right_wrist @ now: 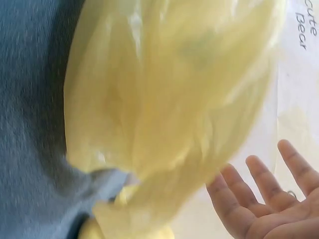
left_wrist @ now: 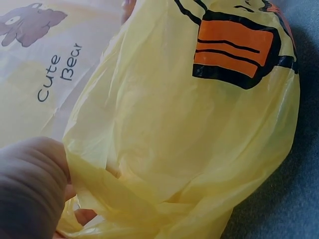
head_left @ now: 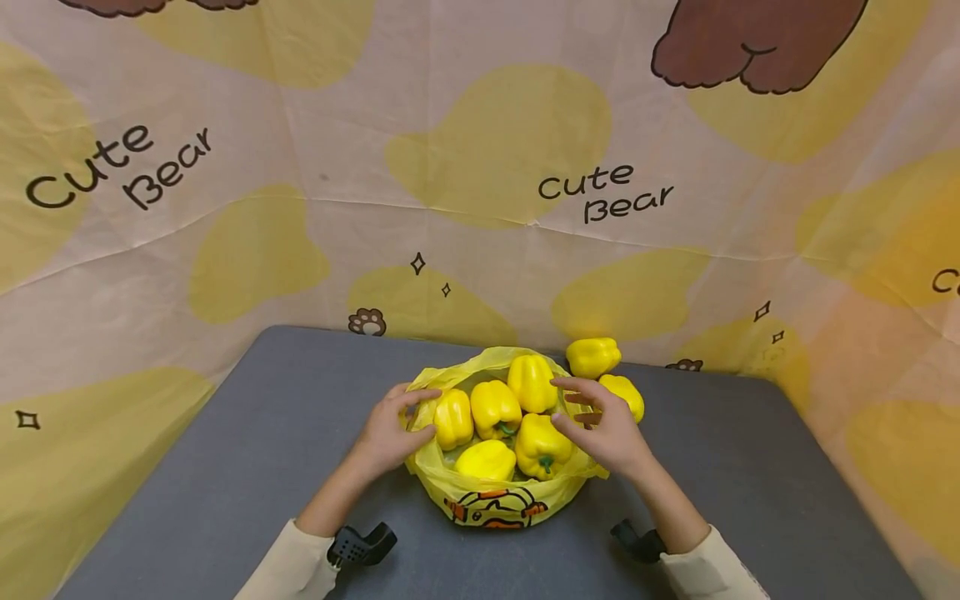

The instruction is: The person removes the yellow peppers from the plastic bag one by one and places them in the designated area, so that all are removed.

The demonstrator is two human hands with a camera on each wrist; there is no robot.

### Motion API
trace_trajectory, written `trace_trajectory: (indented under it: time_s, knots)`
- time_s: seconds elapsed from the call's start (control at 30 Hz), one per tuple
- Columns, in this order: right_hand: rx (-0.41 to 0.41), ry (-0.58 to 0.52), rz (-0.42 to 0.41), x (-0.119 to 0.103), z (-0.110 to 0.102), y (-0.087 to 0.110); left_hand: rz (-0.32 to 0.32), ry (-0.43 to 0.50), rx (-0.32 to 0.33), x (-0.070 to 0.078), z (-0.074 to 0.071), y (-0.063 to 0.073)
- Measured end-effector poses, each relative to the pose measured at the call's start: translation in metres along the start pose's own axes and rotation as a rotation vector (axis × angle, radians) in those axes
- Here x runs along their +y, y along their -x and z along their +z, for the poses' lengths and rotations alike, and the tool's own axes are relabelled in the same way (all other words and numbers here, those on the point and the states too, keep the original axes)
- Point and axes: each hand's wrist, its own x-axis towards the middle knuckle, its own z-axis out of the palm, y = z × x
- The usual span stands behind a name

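Yellow bag holds peppers between left hand and right hand.

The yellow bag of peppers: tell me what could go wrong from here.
The yellow bag looks thin and might tear if lifted with five peppers inside. The right hand does not grip the bag, so that side could sag and spill. That hand might bump the two loose peppers; the farther pepper, near the grey table's back edge, could roll off.
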Motion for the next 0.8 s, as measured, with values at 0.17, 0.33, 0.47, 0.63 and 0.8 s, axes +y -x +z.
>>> trace_trajectory:
  time_s: [0.17, 0.33, 0.47, 0.63, 0.8]
  knots:
    - [-0.051, 0.035, 0.017, -0.002, 0.011, 0.000, -0.004, 0.007, -0.001, 0.001, -0.001, 0.001]
    - [-0.068, 0.094, 0.027, 0.000, 0.019, 0.000, 0.000, 0.013, 0.000, 0.003, -0.002, 0.001]
    - [-0.062, 0.155, 0.013, 0.004, 0.024, 0.000, -0.002, 0.014, 0.000, 0.004, -0.002, 0.001]
    - [-0.053, 0.206, 0.013, 0.009, 0.027, 0.000, -0.018, 0.010, -0.003, 0.004, -0.002, 0.001]
    - [-0.045, 0.231, 0.059, 0.010, 0.031, 0.002, -0.024, 0.003, -0.006, 0.005, -0.002, 0.001]
